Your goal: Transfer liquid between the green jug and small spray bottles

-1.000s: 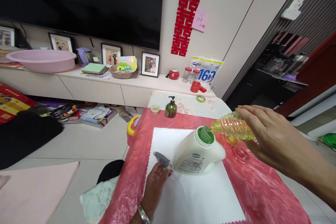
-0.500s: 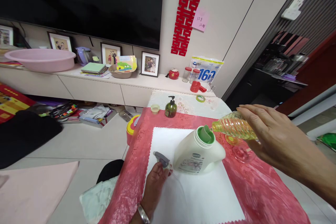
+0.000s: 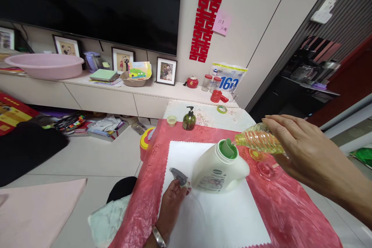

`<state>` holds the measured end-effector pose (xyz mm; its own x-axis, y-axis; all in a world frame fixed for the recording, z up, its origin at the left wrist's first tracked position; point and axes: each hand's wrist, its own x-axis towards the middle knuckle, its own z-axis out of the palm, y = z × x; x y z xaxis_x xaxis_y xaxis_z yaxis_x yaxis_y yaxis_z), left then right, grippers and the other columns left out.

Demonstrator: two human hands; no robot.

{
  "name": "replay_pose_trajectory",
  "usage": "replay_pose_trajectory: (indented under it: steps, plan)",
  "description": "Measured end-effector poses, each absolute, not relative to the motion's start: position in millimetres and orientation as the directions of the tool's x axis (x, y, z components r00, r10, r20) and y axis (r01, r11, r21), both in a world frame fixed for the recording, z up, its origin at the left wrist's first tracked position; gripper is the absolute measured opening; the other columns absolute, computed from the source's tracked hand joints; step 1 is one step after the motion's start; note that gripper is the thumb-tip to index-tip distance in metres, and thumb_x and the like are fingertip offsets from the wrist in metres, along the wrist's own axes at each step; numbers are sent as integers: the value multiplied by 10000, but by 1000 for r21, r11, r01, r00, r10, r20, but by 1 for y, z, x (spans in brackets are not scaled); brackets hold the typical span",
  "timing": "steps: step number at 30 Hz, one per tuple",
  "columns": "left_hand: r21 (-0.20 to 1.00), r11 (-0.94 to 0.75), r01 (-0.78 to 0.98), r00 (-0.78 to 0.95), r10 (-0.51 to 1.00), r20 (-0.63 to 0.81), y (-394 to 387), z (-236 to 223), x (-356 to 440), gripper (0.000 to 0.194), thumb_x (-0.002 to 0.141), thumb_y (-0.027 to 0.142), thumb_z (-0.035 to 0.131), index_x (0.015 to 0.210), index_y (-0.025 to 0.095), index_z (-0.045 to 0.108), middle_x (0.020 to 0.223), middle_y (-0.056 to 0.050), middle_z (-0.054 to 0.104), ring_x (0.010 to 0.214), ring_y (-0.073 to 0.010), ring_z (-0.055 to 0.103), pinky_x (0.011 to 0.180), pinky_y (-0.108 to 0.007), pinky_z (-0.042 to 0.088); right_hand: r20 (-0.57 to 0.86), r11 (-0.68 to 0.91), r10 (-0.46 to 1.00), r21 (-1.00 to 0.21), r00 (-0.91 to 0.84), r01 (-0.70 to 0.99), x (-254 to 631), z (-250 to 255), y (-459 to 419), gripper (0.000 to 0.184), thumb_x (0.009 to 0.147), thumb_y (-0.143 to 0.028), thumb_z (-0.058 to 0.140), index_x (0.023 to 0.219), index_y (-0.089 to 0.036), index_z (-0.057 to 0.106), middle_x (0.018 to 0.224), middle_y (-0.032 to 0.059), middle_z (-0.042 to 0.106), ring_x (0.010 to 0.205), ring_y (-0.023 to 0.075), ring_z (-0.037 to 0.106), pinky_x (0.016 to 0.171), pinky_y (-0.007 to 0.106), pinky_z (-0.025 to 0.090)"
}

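Observation:
My right hand [image 3: 299,147] is wrapped round a ribbed clear bottle [image 3: 258,141] of yellow liquid, tipped sideways with its neck at the mouth of a large detergent jug. That white jug [image 3: 217,174] stands upright and uncapped, a green spout showing in its opening. Left of the jug, my left hand [image 3: 173,197] is closed on a grey spray trigger head [image 3: 179,177], whose thin clear tube trails over the white mat [image 3: 221,221]. A red transparent dish [image 3: 267,169] and a yellow ring-shaped piece [image 3: 255,155] lie beneath the tilted bottle.
A green pump bottle [image 3: 189,119] and a small pale cup [image 3: 171,120] stand behind the mat on the red table cover [image 3: 142,201]. Farther back are a roll of tape [image 3: 222,109] and a cabinet top [image 3: 151,91] with jars, frames and a pink basin [image 3: 46,66].
Almost nothing differs. Both hands keep their places, and the bottle stays tipped at the jug's mouth.

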<state>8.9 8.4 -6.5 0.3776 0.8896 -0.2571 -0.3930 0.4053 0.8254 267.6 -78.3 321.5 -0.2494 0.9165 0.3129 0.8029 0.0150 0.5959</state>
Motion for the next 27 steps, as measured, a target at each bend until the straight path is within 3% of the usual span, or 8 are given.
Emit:
replay_pose_trajectory:
  steps: [27]
  plan:
    - [805,430,-408,373,884,-283,8,3,8,467,671,432,845,1014,152,698,985,-112,750,811,-202,681,811,-339,544,288,45,917,616,-277,787,273,325,-77,501,884,-220,400,1363,-77,436,1377,150,436,1240,307,432,976,464,412]
